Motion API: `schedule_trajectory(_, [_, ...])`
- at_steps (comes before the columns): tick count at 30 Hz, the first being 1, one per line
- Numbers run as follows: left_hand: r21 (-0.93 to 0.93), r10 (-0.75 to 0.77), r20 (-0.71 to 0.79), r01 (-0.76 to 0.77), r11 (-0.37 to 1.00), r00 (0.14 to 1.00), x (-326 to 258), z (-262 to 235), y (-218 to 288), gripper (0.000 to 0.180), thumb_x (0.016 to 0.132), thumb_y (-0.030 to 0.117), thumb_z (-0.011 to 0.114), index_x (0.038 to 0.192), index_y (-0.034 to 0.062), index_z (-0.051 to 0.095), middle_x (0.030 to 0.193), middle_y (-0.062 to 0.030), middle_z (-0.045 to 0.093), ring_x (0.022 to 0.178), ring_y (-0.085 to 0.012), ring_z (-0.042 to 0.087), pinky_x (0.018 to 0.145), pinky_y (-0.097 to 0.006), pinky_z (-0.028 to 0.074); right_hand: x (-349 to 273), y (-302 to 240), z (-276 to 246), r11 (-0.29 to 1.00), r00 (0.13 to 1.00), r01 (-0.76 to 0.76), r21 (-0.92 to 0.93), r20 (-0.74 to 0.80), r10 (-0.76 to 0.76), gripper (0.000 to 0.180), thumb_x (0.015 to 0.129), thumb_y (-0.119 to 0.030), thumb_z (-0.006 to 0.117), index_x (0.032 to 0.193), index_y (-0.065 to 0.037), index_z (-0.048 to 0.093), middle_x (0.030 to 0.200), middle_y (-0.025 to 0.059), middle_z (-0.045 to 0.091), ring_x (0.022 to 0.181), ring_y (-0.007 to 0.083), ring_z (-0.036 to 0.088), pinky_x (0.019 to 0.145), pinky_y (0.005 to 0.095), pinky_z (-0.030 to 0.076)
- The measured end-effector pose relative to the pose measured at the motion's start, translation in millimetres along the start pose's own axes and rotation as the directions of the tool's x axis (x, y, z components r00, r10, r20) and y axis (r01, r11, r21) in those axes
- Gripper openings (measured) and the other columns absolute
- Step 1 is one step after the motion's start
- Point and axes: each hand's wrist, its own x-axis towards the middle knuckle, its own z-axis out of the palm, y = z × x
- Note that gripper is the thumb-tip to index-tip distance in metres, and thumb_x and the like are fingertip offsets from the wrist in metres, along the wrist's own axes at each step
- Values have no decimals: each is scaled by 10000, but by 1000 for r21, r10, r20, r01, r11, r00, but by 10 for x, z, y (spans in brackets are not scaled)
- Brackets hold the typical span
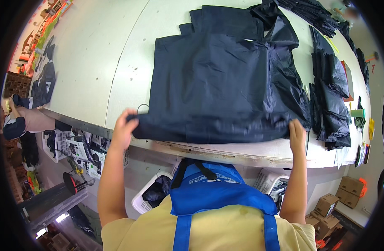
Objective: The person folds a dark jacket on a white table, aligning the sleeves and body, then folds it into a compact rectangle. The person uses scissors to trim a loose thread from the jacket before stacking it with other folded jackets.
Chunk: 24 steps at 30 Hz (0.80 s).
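Note:
A large piece of black cloth (208, 75) lies flat on the pale worktable in front of me. Its near part is a dark band, slightly blurred, stretched along the table's front edge. My left hand (125, 129) is closed on the band's left end. At the opposite end, my right hand (297, 130) pinches the cloth between thumb and fingers. A thin cord loop (143, 108) shows just beyond my left hand. Crumpled, shinier black fabric (280, 31) lies over the cloth's far right side. I cannot tell whether the band and the sheet are one piece.
Folded black pieces (332, 92) are stacked right of the cloth, near a green cylinder (358, 113). More black fabric (311, 16) lies at the far right. White baskets (148, 194) stand under the table (83, 62). Another person (26, 121) works at the left; cartons (327, 205) sit lower right.

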Motion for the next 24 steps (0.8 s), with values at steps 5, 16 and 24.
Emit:
schedule_trajectory(5, [-8,-178,-74,178,984,981,990,144,-267,473,906,177,634,1304,17,435,1107,-162,600,1010,-218,597,831,-363,523,1096,176,772,951,997,61,-303,-24,-72,318,977,-319,468,875,-24,533,885,230,627,855,427,599,720,494,466])
schedule_trajectory(16, [150,-293,-153,315,937,944,291,186,-695,333,905,227,633,1136,-11,598,1062,-89,658,968,-189,604,863,-309,452,673,574,552,870,991,10,-493,-112,-75,268,952,-326,507,1009,-74,577,945,122,665,913,304,623,811,446,433])
schedule_trajectory(24, [498,-81,-315,238,834,946,291,152,-893,224,896,197,615,978,-8,586,868,-125,632,782,-224,574,741,-358,455,81,1086,406,931,936,-87,-355,291,198,370,954,-361,510,814,-29,592,754,233,636,770,422,610,715,478,481])
